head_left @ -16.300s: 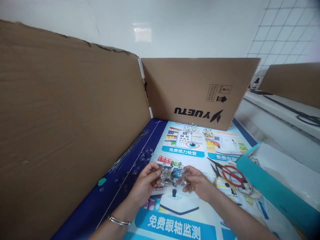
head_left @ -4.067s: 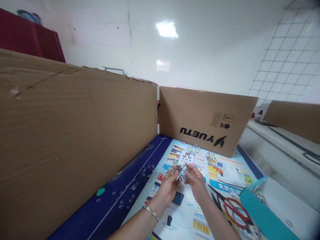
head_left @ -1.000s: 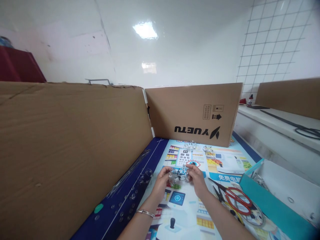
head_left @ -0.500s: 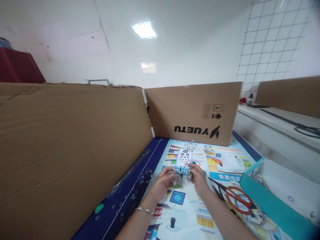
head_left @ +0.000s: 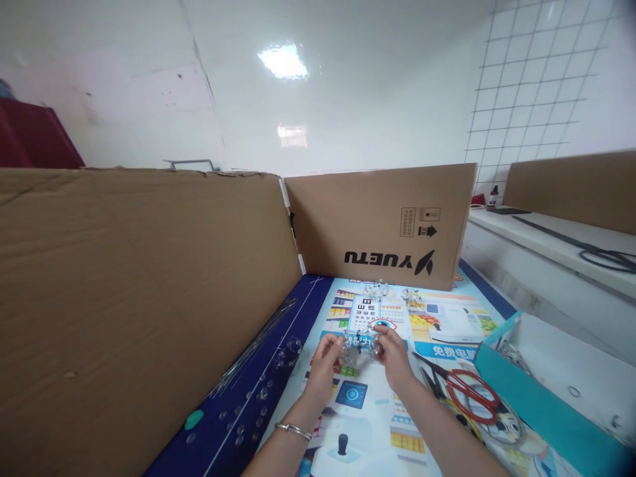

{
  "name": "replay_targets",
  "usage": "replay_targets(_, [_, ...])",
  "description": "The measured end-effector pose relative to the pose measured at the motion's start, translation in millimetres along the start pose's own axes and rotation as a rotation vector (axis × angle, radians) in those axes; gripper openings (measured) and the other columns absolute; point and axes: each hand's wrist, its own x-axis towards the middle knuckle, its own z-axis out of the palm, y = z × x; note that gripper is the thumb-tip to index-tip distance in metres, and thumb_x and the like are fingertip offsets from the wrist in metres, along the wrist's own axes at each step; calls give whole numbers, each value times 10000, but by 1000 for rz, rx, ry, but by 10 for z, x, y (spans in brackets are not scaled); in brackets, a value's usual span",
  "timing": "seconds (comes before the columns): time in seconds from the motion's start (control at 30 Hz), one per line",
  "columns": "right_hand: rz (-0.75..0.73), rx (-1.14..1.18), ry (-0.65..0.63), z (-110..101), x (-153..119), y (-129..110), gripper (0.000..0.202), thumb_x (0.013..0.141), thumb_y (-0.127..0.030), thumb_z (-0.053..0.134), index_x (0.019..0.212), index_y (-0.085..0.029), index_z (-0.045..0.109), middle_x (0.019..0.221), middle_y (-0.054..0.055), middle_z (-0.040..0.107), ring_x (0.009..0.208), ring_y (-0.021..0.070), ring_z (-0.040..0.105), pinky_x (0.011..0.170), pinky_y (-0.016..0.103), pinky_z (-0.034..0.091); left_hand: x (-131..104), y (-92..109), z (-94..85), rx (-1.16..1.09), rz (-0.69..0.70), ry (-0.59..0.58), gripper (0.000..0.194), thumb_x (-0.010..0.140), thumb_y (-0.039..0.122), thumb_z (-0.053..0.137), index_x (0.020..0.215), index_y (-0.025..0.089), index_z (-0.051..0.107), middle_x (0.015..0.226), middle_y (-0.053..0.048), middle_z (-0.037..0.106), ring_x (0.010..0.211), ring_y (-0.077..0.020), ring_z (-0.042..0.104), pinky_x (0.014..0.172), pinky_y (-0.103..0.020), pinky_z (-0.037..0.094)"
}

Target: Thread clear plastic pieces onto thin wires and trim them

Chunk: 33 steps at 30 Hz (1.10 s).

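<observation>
Both hands meet above the middle of the bench, pinching a small cluster of clear beads [head_left: 358, 344] between them. The left hand [head_left: 325, 364], a metal bangle [head_left: 294, 430] on its wrist, closes its fingertips on the cluster's left edge; the right hand [head_left: 395, 354] closes on the right edge, so the piece hangs just over the printed poster [head_left: 377, 411] that covers the bench.

The cluster looks light and rigid bead by bead, yet loosely jointed as a whole — likely strung on thin wire or thread, though that is too small to tell. It would probably be slick and glassy to the touch and easy to distort, so a grip on the outer beads from both sides, as now, seems the safest hold.

Loose clear beads [head_left: 258, 404] and thin clear rods [head_left: 256, 344] lie scattered on the dark blue strip [head_left: 218, 437] to the left, beside a small green disc [head_left: 193, 419]. Red-handled scissors [head_left: 467, 391] rest on the poster to the right, near a teal box [head_left: 541, 404] with a white inside. Two more bead clusters [head_left: 377, 289] sit at the foot of the matte, corrugated cardboard screen [head_left: 377, 225] — it walls in the bench at the back and left.
</observation>
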Motion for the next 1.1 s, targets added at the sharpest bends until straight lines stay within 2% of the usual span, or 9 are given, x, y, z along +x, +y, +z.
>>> replay_targets(0.27, [-7, -59, -99, 93, -100, -55, 309, 660, -285, 604, 963, -224, 601, 647, -35, 558, 468, 86, 465, 466, 224, 368, 65, -25, -54, 90, 111, 157, 291, 778, 475, 547, 743, 190, 498, 556, 75, 412, 459, -68, 347, 451, -190, 271])
replay_targets(0.4, [-35, -84, -161, 128, -126, -112, 288, 654, -212, 584, 943, -217, 591, 680, -38, 547, 477, 81, 461, 472, 226, 383, 103, -8, -86, 96, 125, 187, 297, 773, 481, 545, 750, 191, 489, 604, 60, 466, 475, -70, 371, 460, -190, 294])
replay_targets(0.63, [-65, -116, -228, 183, -177, -140, 276, 665, -192, 578, 941, -209, 580, 720, -29, 543, 478, 81, 470, 470, 234, 395, 123, -14, -128, 122, 130, 186, 300, 757, 476, 563, 709, 193, 477, 638, 47, 504, 526, -88, 430, 495, -192, 326])
replay_targets(0.83, [-47, -115, -223, 182, -180, -152, 290, 656, -210, 590, 946, -210, 577, 741, -24, 549, 477, 79, 471, 470, 235, 401, 126, -19, -131, 130, 117, 174, 311, 738, 492, 573, 703, 192, 499, 610, 54, 502, 523, -90, 435, 505, -192, 333])
replay_targets(1.1, [-3, -51, -199, 181, -186, -205, 316, 631, -181, 554, 945, -203, 587, 697, -26, 550, 481, 83, 464, 489, 240, 392, 233, 67, -224, 126, 127, 196, 305, 708, 456, 619, 686, 178, 495, 598, 48, 504, 435, -54, 376, 428, -176, 283])
